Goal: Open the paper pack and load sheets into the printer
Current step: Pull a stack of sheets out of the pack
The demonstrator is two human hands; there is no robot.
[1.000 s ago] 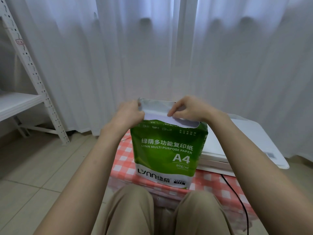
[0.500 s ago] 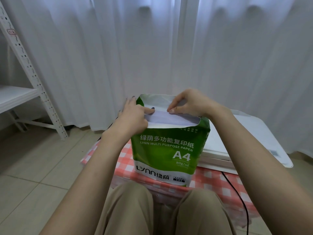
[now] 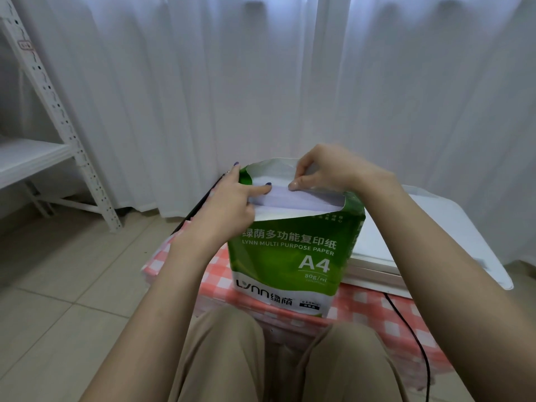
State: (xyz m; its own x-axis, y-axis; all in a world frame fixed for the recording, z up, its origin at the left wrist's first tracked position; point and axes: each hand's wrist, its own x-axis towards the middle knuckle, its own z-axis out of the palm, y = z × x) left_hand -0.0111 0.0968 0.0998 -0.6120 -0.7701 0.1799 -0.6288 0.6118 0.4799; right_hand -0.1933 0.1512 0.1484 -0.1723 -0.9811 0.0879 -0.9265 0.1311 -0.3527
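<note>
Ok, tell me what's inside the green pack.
The pack is open on top; white sheets show, touched by the left hand and right hand. The wrapper hides the stack's depth.

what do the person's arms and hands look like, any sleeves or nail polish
Both forearms are bare, with no sleeves, watch or rings in view. The left hand has dark purple-blue polish on its nails. The right hand shows one thumbnail, which looks unpainted. Below are beige trousers.
</note>
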